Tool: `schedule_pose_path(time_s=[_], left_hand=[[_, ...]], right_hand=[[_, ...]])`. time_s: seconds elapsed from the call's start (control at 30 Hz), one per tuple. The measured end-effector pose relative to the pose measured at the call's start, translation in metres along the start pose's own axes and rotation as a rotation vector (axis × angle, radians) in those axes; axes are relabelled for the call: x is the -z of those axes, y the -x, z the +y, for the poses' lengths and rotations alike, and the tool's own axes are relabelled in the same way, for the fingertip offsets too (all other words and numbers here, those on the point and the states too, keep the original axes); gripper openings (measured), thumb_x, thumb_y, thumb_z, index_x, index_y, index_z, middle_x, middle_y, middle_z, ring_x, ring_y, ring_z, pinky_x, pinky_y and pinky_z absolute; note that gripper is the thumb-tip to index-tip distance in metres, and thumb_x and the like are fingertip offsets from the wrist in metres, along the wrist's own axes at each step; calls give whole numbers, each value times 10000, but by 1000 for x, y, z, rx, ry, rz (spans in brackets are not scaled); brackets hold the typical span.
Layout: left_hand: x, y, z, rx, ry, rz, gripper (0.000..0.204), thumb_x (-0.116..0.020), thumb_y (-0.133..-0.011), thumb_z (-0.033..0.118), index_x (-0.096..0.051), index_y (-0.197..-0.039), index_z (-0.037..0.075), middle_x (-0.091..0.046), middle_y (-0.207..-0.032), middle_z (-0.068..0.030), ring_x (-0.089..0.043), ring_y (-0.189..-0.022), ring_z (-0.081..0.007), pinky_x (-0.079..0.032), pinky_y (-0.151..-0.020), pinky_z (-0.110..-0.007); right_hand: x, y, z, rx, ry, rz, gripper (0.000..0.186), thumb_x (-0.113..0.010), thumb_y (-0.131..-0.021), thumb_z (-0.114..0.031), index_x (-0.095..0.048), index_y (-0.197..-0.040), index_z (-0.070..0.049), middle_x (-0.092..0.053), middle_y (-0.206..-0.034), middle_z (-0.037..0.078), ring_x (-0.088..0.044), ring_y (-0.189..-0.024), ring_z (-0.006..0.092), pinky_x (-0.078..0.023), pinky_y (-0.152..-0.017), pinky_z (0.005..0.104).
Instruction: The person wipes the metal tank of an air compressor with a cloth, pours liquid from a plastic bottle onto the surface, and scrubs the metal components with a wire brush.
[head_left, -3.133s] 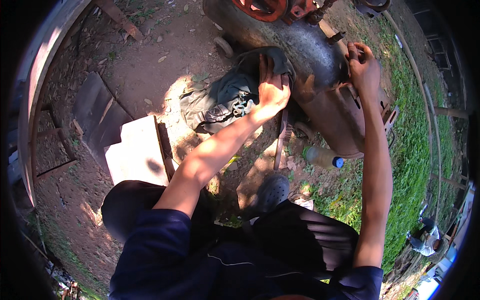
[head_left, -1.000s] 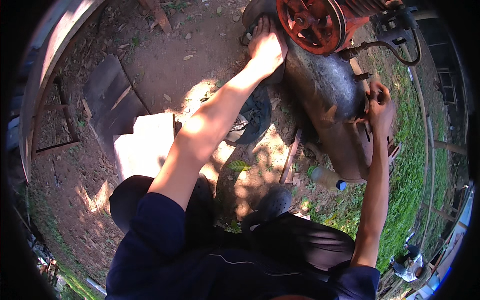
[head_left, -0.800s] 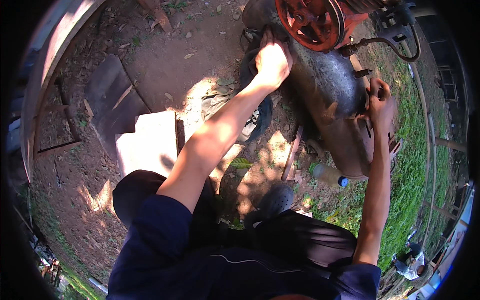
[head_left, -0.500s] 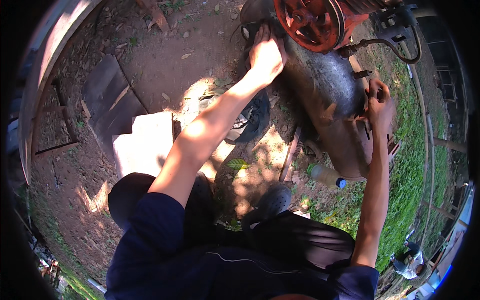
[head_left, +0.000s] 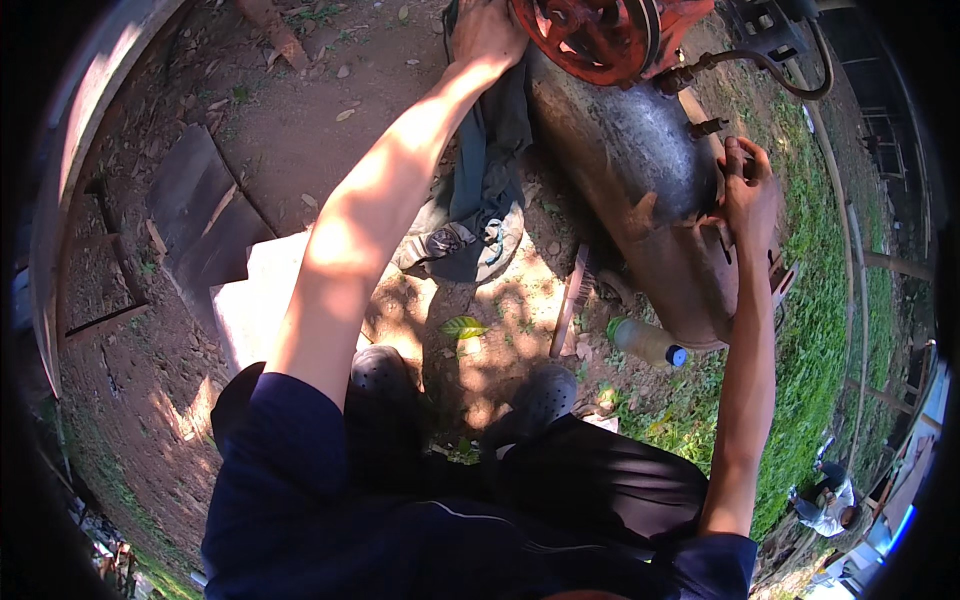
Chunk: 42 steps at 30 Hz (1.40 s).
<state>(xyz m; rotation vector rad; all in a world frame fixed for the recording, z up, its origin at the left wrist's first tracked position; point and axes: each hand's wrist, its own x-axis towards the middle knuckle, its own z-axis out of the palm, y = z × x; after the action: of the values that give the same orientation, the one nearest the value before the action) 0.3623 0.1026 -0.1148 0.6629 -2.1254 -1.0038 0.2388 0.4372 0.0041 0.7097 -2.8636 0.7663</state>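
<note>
Rust-red metal marks the pulley wheel (head_left: 598, 35) at the top of the head view, mounted above a dull grey steel tank (head_left: 640, 190) that lies on bare dirt. Just left of the wheel, the left hand (head_left: 487, 30) is closed on the upper end of a dark green cloth (head_left: 480, 190), which hangs down along the side of the tank and bunches on the ground below. Resting on the far side of the tank, the right hand (head_left: 748, 192) has its fingers curled over the metal, gripping its curved edge. A plastic bottle (head_left: 648, 342) with a blue cap lies at the foot of the tank beside the grass, and a thin wooden stick (head_left: 568, 302) lies just left of it. A green leaf (head_left: 462, 326) sits on the dirt near the person's dark shoes (head_left: 545, 392). Flat grey boards (head_left: 205, 215) lie well to the left.
</note>
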Motion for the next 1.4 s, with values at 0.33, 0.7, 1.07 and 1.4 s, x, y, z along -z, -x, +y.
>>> schedule_pose_path(time_s=[0.33,0.7,1.07,1.4], left_hand=[[-68,47,19,-212,-209,418,381,-603,-871,226,-627,-1158,-24,-517,-1363,-223,-400,-1312,-426,-311,-1100,-546],[-105,168,113,-528,-46,16,374,-573,-889,187,-651,-1233,63,-532,-1425,-123,-390,-1400,-326,-244,-1166,-527],[-70,89,10,-622,-102,223,571,-500,-863,341,-547,-1249,-78,-456,-1400,-267,-378,-1325,-460,-227,-1146,-577],[-32,19,-38,-340,-184,174,368,-504,-936,245,-586,-1218,23,-531,-1294,-298,-481,-1194,-510,-394,-1023,-524]], right_hand=[[-2,1,-6,18,46,6,601,-605,-893,-562,-654,-1204,-50,-740,-974,152,-711,-930,311,-528,-863,386],[-6,1,4,114,56,58,546,-574,-917,-533,-667,-1152,-50,-742,-932,152,-692,-953,350,-514,-884,406],[-7,4,7,169,55,95,512,-555,-945,-500,-663,-1138,-38,-736,-912,156,-645,-1033,363,-463,-956,421],[-5,3,2,209,97,86,531,-543,-945,-498,-644,-1182,-34,-742,-852,129,-702,-903,291,-372,-1077,393]])
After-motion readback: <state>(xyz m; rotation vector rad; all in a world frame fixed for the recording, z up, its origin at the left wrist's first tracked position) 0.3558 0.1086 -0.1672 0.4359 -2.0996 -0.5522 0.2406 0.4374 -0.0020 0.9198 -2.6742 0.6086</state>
